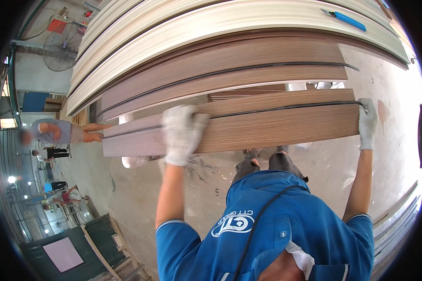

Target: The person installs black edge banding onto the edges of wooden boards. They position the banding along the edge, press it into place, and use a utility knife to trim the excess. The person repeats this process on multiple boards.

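Observation:
A brown wood-grain board (pixel 286 127) lies across in front of me, with a thin black strip (pixel 276 109) running along its length. My left hand (pixel 180 133), in a white glove, is over the left part of this board, on the line of the strip. Motion smears its fingers, so their grip is hidden. At the board's right end my right hand (pixel 368 122), gloved too, has its fingers closed round the strip's end. Just beyond lies a second brown board (pixel 229 58) with its own black strip (pixel 267 66), whose tip sticks out past the right end.
Long cream-coloured panels (pixel 211 40) are laid out farther away, and a blue utility knife (pixel 349 21) rests on them. White-wrapped supports (pixel 135 161) show under the boards. A person (pixel 63 131) stands at the left. Long profiles (pixel 394 225) lie at the lower right.

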Action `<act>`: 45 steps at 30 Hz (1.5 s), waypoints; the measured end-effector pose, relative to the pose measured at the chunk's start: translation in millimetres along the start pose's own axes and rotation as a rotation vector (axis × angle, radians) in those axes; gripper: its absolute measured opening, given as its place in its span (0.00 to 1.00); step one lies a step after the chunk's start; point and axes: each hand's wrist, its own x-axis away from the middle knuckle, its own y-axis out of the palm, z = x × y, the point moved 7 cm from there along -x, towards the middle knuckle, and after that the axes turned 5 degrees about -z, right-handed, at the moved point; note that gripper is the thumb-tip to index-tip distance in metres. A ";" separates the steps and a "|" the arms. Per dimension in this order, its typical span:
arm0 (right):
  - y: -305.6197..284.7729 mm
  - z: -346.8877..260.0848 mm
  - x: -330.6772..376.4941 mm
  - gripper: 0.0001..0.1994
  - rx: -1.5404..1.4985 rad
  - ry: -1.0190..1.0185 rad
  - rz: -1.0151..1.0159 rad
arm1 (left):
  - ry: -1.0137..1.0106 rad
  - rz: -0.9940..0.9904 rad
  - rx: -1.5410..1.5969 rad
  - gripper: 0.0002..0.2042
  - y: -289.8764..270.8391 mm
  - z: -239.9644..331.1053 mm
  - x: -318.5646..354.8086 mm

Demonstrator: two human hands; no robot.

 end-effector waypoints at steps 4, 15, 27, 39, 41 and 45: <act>1.9 2.1 1.0 0.07 -0.030 -0.046 0.046 | -0.080 0.093 -0.068 0.06 -23.5 -79.8 19.9; 1.3 -21.4 11.8 0.07 -0.050 0.013 0.175 | 0.133 0.047 0.150 0.09 46.8 106.3 -42.9; 3.4 -32.5 18.7 0.06 -0.177 0.096 0.170 | 0.292 -0.037 0.286 0.09 92.6 239.4 -86.8; 2.9 -30.0 23.7 0.05 -0.275 0.056 0.178 | 0.452 -0.076 0.269 0.05 135.7 343.7 -120.6; -1.5 -30.7 15.9 0.06 -0.298 0.021 0.065 | 0.453 -0.095 0.314 0.03 133.3 348.6 -125.5; -12.4 -21.5 -8.0 0.09 -0.434 -0.061 -0.397 | 0.274 -0.214 0.531 0.14 108.9 316.0 -113.0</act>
